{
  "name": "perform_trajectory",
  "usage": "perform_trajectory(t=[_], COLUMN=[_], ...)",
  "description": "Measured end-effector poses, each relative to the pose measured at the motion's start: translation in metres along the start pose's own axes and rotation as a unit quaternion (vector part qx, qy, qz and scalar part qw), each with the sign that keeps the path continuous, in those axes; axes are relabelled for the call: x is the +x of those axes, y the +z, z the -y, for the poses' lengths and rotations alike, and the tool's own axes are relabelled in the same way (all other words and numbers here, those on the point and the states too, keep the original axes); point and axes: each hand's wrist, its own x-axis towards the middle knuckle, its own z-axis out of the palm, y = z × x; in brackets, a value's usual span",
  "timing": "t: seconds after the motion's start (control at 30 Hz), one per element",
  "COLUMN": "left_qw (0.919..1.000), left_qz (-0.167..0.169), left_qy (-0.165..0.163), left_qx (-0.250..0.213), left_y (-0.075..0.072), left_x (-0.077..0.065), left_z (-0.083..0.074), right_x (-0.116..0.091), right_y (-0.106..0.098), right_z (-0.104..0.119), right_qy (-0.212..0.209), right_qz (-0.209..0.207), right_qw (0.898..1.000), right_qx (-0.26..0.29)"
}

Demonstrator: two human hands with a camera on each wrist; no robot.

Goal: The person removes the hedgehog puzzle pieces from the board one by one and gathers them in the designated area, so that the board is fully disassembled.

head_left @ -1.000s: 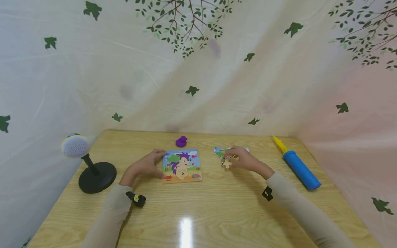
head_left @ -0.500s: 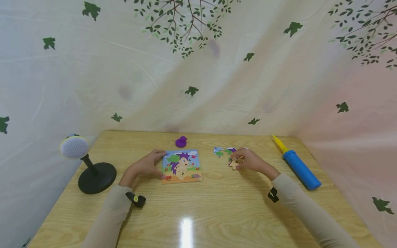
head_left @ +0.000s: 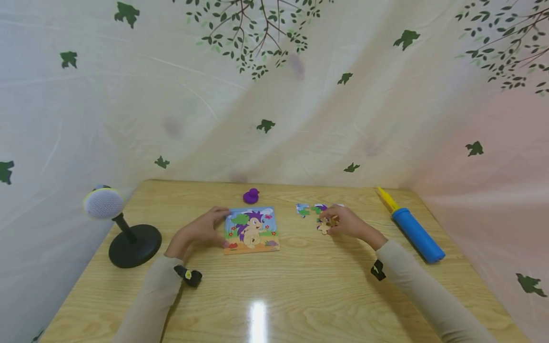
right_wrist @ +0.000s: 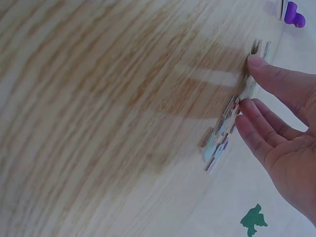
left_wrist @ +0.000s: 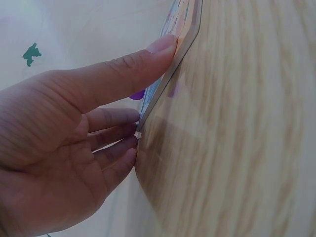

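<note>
A hedgehog jigsaw puzzle (head_left: pixel 250 229) in its board lies flat, left of the table's middle. My left hand (head_left: pixel 201 232) holds it by the left side, thumb (left_wrist: pixel 165 49) on its near corner and fingertips at its far corner. To the right, my right hand (head_left: pixel 349 223) is low over a cluster of loose puzzle pieces (head_left: pixel 302 210). Its thumb (right_wrist: pixel 261 63) and fingers grip a brown-and-cream puzzle piece (head_left: pixel 324 226) on the table. The palm hides some of the pieces behind it.
Behind the puzzle sits a purple rubber duck (head_left: pixel 250 196). A round white mesh-headed microphone (head_left: pixel 104 203) on a black base (head_left: pixel 135 246) stands at the left. At the right lies a blue hand pump (head_left: pixel 418 235) with a yellow nozzle. A leaf-printed curtain backs the table.
My right hand has moved slightly to the right along with the brown-and-cream piece, baring more loose pieces behind it. My left hand stays at the puzzle's side.
</note>
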Motion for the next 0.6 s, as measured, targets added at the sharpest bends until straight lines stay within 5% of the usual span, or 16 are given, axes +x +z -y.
perform_trajectory(t=[0.6], left_qw=[1.0], left_qz=[-0.002], left_qy=[0.006], left_qx=[-0.005], left_y=[0.0012], left_x=[0.0011], left_z=[0.0014], right_x=[-0.0011], right_y=[-0.0028], right_z=[0.0098], right_qy=[-0.012], right_qz=[-0.017], right_qw=[1.0], right_qx=[-0.005])
